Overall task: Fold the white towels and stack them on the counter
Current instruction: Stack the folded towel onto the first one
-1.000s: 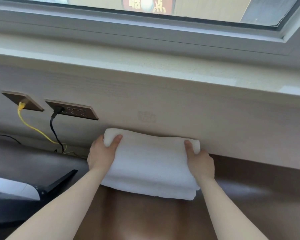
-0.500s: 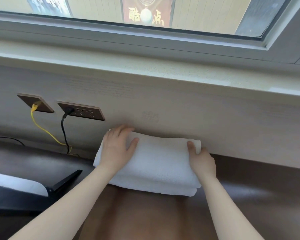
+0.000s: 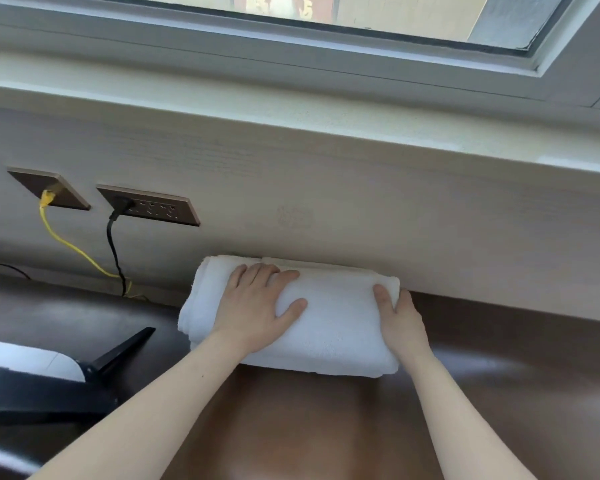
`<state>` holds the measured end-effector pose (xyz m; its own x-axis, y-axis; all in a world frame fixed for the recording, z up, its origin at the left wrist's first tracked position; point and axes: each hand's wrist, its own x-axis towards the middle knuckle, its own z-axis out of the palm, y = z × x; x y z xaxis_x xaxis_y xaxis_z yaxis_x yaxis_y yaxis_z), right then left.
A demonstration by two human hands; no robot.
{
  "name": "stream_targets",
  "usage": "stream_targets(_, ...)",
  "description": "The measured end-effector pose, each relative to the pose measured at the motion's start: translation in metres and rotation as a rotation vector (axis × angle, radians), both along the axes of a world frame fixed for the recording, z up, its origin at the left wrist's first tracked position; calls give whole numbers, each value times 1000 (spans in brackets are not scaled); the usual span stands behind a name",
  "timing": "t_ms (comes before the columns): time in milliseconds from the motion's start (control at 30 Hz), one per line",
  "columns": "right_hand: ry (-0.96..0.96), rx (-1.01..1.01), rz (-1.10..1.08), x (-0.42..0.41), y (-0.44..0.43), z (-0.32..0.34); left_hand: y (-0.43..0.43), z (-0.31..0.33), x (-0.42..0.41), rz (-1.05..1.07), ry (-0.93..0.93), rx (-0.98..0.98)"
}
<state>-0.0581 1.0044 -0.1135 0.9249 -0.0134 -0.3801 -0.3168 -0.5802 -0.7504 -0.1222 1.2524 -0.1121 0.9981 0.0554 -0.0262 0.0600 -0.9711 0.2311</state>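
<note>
Head view: folded white towels [image 3: 333,327] lay on counter [image 3: 326,427] against wall [image 3: 361,209]; left hand [image 3: 257,306] pressed flat on top, right hand [image 3: 400,320] gripped right end.

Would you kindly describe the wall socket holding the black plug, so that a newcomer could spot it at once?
Look at the pale wall panel under the window sill. Left of the folded white towels, find the wider brown plate. It has a row of sockets and the black plug, while the smaller plate on its left holds a yellow cable.
</note>
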Motion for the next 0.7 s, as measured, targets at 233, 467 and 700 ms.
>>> stream_targets(233, -102, -275, -25, 9, 13, -1, 8, -4, 26, -34, 55, -8)
stream_targets(467, -688, -646, 250, -13, 44, 9, 11, -9, 38, -2, 40, 53)
stream_targets(700, -498, -628, 600, 5, 38, -3, 16, -5, 50, 59, 149, -64)
